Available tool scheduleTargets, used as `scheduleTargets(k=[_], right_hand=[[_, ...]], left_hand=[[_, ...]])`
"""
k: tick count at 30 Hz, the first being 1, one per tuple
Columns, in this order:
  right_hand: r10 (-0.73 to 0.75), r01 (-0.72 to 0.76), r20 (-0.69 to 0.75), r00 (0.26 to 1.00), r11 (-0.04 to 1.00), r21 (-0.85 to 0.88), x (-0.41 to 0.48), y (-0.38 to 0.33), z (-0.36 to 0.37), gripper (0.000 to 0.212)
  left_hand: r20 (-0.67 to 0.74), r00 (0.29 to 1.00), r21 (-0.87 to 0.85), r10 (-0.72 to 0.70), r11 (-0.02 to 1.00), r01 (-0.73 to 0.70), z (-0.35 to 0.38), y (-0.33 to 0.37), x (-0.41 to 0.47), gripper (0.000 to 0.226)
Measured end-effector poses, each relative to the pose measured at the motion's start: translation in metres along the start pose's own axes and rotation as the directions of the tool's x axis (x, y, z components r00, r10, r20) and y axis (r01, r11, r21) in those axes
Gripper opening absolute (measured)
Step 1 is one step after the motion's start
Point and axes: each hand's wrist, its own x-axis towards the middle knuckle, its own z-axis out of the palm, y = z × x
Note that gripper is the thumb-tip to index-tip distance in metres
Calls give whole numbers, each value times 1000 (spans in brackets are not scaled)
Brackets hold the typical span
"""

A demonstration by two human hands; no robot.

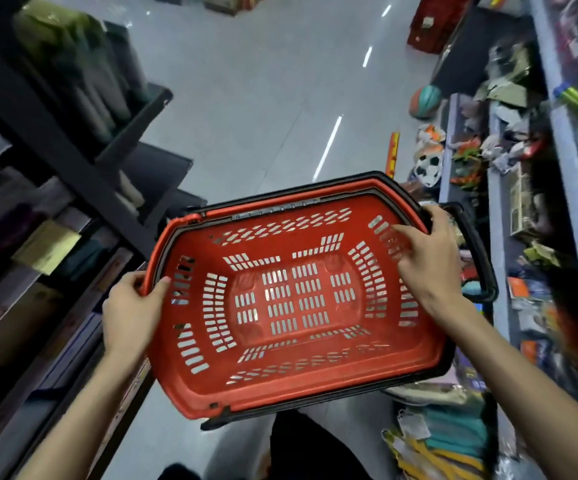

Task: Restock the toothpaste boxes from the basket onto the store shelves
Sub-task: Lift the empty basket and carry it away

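left hand (131, 306) grips the left short end of the red basket (280, 368), thumb hooked over the inside of the rim and fingers wrapped out of sight beneath it. right hand (426, 258) clasps the opposite end, its fingers curled over the rim into the basket and smeared by motion blur, so their exact lie is hard to read. both forearms enter from the bottom corners, cut off by the frame. below the basket a patch of dark clothing (301, 445) shows, mostly hidden by it.

the basket is held level between the hands at about waist height, tilted slightly clockwise, its slotted floor and walls in plain sight. one black handle (298, 188) lies folded along the far rim; a second handle (478, 254) loops out past the right hand, partly covered by it.

left-side shelves (55, 150) are dark, their goods too blurred to name. right-side shelves (571, 168) carry jumbled toys, with a football (427, 169) and a teal-and-orange ball (426, 102) at their foot. pale glossy floor (263, 98) runs ahead to a red display (436, 22), cropped at the top edge.
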Motion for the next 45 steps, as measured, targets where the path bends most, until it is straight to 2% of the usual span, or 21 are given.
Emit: scheduleTargets(k=[8, 17, 26, 33, 45], right_hand=[[120, -120, -75, 990, 993, 10, 70, 70, -23, 40], [250, -246, -99, 963, 968, 49, 161, 96, 2, 42], [335, -333, -106, 936, 942, 44, 306, 101, 32, 45], [376, -378, -150, 914, 926, 20, 415, 116, 41, 48], [431, -429, -145, 891, 902, 47, 618, 198, 89, 51]], left_hand=[[51, 990, -5, 129, 992, -129, 62, 122, 49, 33], [106, 967, 27, 233, 971, -237, 126, 214, 147, 33], [200, 946, -89, 255, 966, -242, 191, 324, 293, 40], [185, 933, -121, 308, 949, -290, 245, 412, 386, 36], [203, 931, -81, 303, 953, -292, 392, 559, 513, 31]])
